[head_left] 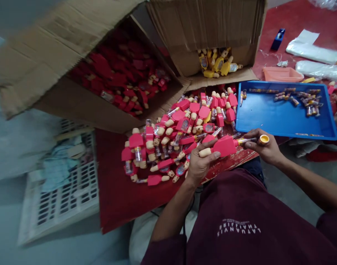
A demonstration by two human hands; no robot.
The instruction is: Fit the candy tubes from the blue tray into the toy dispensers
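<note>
1. Broadly, a red table with a worn near edge point(115, 209) is stretching across the view in front of the person.
2. A large brown cardboard box point(38, 55) is standing at the far left, holding many red plastic pieces point(102, 66); a second brown cardboard box point(207, 22) is holding a cluster of yellow plastic toys point(219, 66).
3. A heap of red, flat plastic toys with beige knobs and clear tubes point(182, 125) is covering the table's middle.
4. A blue rectangular plastic tray point(259, 114) is resting just beyond the right hand point(267, 151), carrying small tubes with yellow ends point(312, 99).
5. The left hand point(198, 162) is gripping one red paddle-shaped plastic toy point(225, 146) near its beige knob, fingers above and thumb below.
6. This toy is lying between the hands, above the near edge, its long axis running sideways across the body; its clear tube with a yellow band point(244, 140) is pointing toward the right hand, which is nearer that end.
7. The right hand is keeping a narrow grip on a short cylinder with a yellow cup-like end point(263, 140); whether its fingertips are also pinching the tube, I cannot tell.
</note>
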